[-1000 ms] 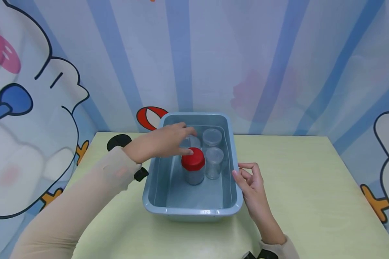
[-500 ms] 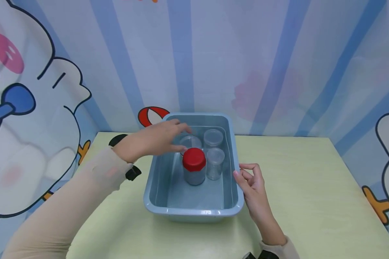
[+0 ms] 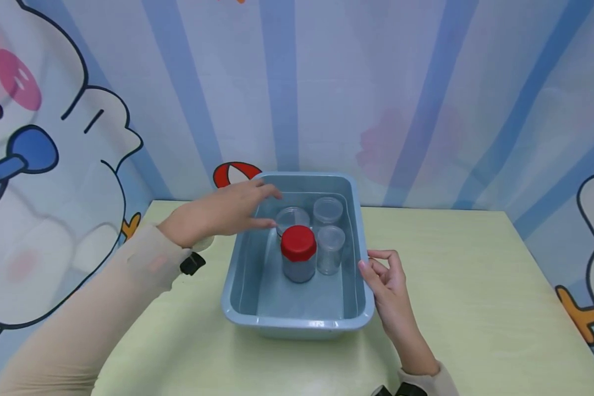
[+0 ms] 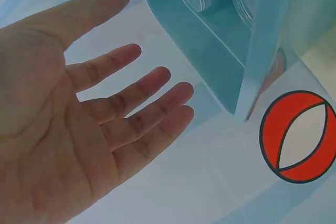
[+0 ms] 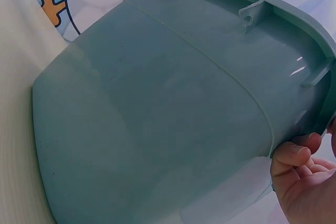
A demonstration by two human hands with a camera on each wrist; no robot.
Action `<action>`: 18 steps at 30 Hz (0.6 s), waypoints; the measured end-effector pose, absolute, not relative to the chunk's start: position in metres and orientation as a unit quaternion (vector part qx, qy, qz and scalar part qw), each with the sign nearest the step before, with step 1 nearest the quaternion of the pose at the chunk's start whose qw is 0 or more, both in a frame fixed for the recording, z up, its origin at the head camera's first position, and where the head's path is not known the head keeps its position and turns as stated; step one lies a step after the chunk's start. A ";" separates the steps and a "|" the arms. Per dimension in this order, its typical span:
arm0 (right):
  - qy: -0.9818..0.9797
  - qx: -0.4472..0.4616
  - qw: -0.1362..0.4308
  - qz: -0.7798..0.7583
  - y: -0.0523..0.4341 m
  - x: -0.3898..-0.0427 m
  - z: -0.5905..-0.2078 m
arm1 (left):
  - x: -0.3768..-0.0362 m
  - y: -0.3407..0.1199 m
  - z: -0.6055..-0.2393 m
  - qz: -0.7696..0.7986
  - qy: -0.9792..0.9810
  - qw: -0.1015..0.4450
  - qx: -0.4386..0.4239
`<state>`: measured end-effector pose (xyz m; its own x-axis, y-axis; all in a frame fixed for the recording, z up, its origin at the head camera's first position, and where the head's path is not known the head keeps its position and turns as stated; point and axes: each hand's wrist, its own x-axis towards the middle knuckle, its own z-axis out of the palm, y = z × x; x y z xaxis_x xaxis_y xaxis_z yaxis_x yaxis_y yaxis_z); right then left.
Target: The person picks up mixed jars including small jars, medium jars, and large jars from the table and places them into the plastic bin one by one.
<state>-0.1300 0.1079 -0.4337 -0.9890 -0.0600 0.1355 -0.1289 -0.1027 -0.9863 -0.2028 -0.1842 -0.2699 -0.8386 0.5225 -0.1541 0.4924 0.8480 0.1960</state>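
Note:
A light blue plastic basin (image 3: 297, 323) stands on the table. Inside it, a clear jar with a red lid (image 3: 298, 243) is upright in front of a wide clear jar (image 3: 293, 216). Two narrower clear containers with translucent lids, a far one (image 3: 328, 210) and a near one (image 3: 330, 251), are to their right. My left hand (image 3: 223, 213) is over the basin's left rim, fingers spread and the palm bare in the left wrist view. My right hand (image 3: 390, 297) pinches the basin's right rim between thumb and fingers; the right wrist view shows curled fingertips under that rim.
The pale yellow-green table (image 3: 475, 308) extends on both sides of the basin. Behind it hangs a blue striped curtain (image 3: 322, 88) with cartoon figures, close to the basin's far end.
My left hand has drawn back leftward from above the red lid to the basin's left rim. My right hand keeps its hold, and the jars stay where they were.

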 end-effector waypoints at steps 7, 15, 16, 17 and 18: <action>-0.670 0.072 0.023 0.739 0.108 -0.130 -0.433 | -0.202 -0.192 -0.265 0.077 0.960 0.101 0.251; -0.666 0.076 0.023 0.742 0.108 -0.130 -0.434 | -0.202 -0.203 -0.268 0.075 0.961 0.092 0.251; -0.666 0.076 0.023 0.742 0.108 -0.130 -0.434 | -0.202 -0.204 -0.268 0.075 0.961 0.090 0.251; -0.665 0.076 0.022 0.743 0.108 -0.130 -0.434 | -0.201 -0.206 -0.269 0.077 0.961 0.088 0.252; -0.665 0.076 0.022 0.743 0.108 -0.130 -0.434 | -0.201 -0.208 -0.269 0.079 0.961 0.086 0.252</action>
